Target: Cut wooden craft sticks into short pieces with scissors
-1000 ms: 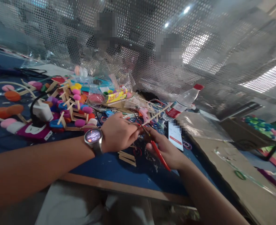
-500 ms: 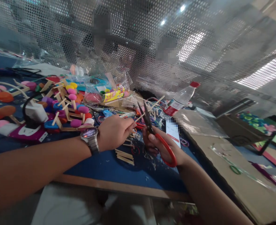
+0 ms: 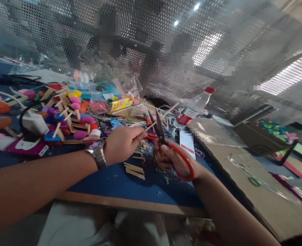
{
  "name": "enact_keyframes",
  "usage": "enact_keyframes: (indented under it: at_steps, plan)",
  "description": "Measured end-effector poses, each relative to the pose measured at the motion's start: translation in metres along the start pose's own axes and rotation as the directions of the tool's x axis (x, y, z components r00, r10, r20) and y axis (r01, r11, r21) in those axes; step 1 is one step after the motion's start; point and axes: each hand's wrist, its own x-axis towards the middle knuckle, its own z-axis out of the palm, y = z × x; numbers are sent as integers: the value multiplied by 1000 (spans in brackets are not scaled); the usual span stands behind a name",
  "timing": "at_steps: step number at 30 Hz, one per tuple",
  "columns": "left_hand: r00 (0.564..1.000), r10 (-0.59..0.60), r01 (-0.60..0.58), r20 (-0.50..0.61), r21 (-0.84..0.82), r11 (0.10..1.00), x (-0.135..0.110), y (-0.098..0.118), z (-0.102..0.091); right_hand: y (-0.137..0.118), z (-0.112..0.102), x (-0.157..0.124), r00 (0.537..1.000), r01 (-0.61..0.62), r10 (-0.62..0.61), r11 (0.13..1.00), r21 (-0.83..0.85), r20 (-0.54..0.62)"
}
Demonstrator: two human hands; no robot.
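My left hand [image 3: 123, 142], with a watch [image 3: 96, 150] on the wrist, pinches a thin wooden stick [image 3: 170, 109]. The stick slants up to the right and passes between the blades of the scissors. My right hand [image 3: 171, 159] is closed on the red-handled scissors [image 3: 183, 160], whose dark blades point up and stand apart around the stick. Below my left hand, several short cut stick pieces [image 3: 134, 170] lie side by side on the blue table [image 3: 107, 184]. Small pale scraps and rubber bands are scattered near both hands.
Stick-and-colored-clay models [image 3: 68, 119] crowd the left, beside a white plug [image 3: 34, 123] and a purple power strip [image 3: 27, 147]. A red-capped bottle [image 3: 193, 108] and a phone [image 3: 187, 143] stand and lie at right, near cardboard [image 3: 217, 157]. A perforated metal screen [image 3: 145, 65] rises behind.
The view has shifted slightly, so things sit a little further left. Both hands keep their grips, and the scissor blades remain apart around the stick.
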Motion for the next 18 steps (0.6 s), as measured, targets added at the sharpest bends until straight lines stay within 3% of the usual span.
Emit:
enact_keyframes:
  at_steps: [8,12,14,16,18]
  plan:
    - [987,-146,129,-61,-233,964,3,-1,1,0,0,3,999,-24,24,1000,12,-42]
    - [969,-226,188,-105,-286,940,6,-6,0,-1,0,7,980,84,-85,996,-13,-181]
    - [975,-201,174,-89,-250,952,5,-6,0,-3,0,10,927,191,-187,981,-20,-326]
    - [987,-153,140,-42,-221,965,4,-4,0,-5,0,12,844,286,-267,958,-30,-465]
    - [994,-102,105,24,-218,970,2,0,1,-7,0,14,784,342,-285,940,0,-552]
